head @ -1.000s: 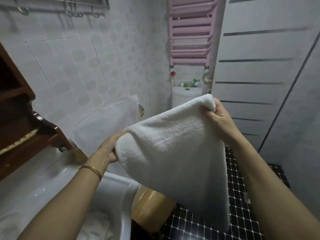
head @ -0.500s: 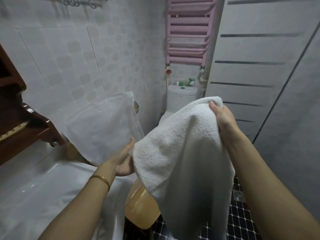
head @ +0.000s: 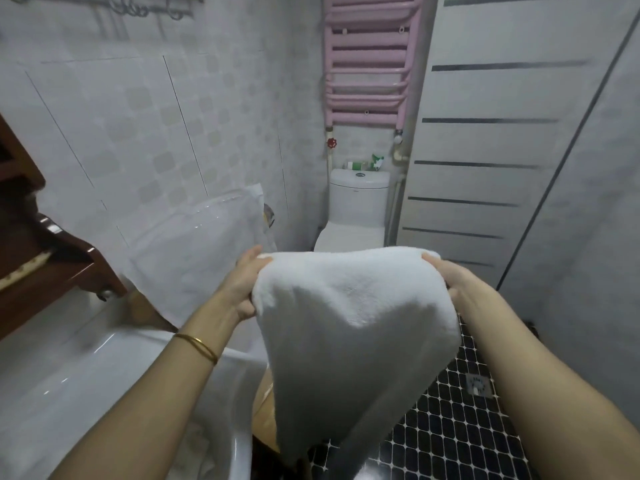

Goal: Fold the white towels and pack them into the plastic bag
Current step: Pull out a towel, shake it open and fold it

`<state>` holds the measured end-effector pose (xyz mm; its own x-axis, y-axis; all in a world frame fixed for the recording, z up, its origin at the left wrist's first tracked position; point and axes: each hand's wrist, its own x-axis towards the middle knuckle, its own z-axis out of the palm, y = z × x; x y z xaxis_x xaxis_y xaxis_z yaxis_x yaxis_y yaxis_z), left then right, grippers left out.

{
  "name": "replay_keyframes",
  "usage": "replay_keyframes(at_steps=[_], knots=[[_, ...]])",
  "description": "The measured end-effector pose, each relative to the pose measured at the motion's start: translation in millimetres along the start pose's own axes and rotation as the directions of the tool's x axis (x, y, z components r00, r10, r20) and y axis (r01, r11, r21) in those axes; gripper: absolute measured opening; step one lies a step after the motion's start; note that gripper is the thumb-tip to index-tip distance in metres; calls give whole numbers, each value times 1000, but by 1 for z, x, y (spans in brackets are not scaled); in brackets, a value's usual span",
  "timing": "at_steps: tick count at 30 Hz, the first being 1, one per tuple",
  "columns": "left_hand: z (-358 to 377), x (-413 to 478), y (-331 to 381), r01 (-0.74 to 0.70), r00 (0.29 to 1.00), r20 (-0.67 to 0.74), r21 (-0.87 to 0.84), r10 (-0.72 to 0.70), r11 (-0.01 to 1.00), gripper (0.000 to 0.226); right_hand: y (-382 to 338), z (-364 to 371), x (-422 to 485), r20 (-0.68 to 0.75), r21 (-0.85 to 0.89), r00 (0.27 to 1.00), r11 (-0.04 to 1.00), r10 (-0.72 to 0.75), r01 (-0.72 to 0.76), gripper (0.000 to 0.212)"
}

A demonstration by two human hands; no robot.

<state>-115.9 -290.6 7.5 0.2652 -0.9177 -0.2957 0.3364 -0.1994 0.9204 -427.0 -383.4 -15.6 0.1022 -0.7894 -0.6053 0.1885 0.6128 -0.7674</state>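
Observation:
A white towel [head: 353, 327] hangs in the air in front of me, doubled over and tapering to a point near the floor. My left hand [head: 244, 289] grips its upper left corner. My right hand [head: 453, 282] grips its upper right corner, so the top edge runs level between them. A clear plastic bag [head: 194, 254] stands upright behind my left hand, leaning on the tiled wall. More white cloth [head: 204, 455] lies in the basin at the bottom, mostly hidden by my left arm.
A white basin [head: 114, 368] fills the lower left, with a dark wooden shelf [head: 45, 268] above it. A tan stool [head: 263, 414] stands beside the basin. A toilet [head: 356, 206] and pink radiator [head: 367, 60] stand at the back; black tiled floor [head: 450, 427] lies right.
My left hand has taken hold of the towel's left corner and risen. My right hand has dropped, so the top edge is now level. The view has tilted down slightly.

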Motion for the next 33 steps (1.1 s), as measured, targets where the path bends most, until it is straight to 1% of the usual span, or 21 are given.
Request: replay_keyframes(at_steps=[2,5,8,10,11,12,13,15,16,18,19,21,22,23,24,25,26,28,30,31,33], knots=[[12,-3,11,-42,999,-1,-11,42,999,58,12,-8,6,18,12,998,998,66,-66,22],[28,-7,22,-75,996,-44,-25,74,997,52,28,-19,8,64,117,991,985,121,-128,21],[38,-9,30,-100,993,-67,-31,98,995,52,43,-24,5,210,132,967,976,144,-174,26],[44,-10,35,-102,992,-76,-59,98,993,49,54,-25,3,336,100,929,975,154,-198,33],[46,-13,37,-104,992,-75,-84,98,991,40,59,-26,2,393,94,907,974,153,-206,41],[48,-13,40,-99,994,-63,-100,93,990,22,66,-26,0,449,88,881,974,148,-209,51],[49,-15,42,-97,994,-59,-112,91,989,12,72,-27,-1,504,78,852,975,140,-207,59],[48,-15,47,-104,993,-72,-102,97,989,26,86,-24,-4,593,52,797,983,111,-175,71],[46,-13,49,-119,990,-85,-107,110,987,28,91,-21,-5,609,48,788,987,92,-152,74],[42,-12,51,-139,987,-100,-144,126,980,31,94,-13,-9,596,62,800,990,63,-123,70],[40,-12,52,-140,987,-106,-171,123,975,32,92,-8,-11,570,83,821,991,42,-108,61],[35,-11,54,-135,987,-114,-187,115,973,32,81,3,-14,451,153,892,986,-3,-73,36],[31,-10,55,-131,987,-118,-173,112,976,33,73,8,-14,355,178,934,984,-38,-28,29],[28,-9,56,-124,987,-122,-156,105,980,32,65,11,-12,233,174,968,983,-97,57,29],[23,-9,56,-104,988,-122,-104,91,989,29,56,14,-10,118,141,975,975,-190,173,36],[18,-7,56,-72,991,-111,-34,68,997,24,47,15,-10,20,87,956,953,-292,289,47],[13,-6,55,-31,995,-97,54,36,998,18,38,16,-13,-42,38,923,923,-382,384,53],[2,-2,55,12,996,-91,239,10,971,14,24,15,-22,-67,-20,870,873,-488,488,43],[-8,3,54,22,991,-133,403,35,915,19,12,12,-31,-30,-59,848,848,-529,527,29],[-12,5,54,43,988,-154,465,33,884,18,6,11,-35,-5,-76,841,839,-541,539,25],[-18,6,52,129,982,-188,518,-35,846,11,-4,11,-44,74,-87,832,827,-550,555,19]])
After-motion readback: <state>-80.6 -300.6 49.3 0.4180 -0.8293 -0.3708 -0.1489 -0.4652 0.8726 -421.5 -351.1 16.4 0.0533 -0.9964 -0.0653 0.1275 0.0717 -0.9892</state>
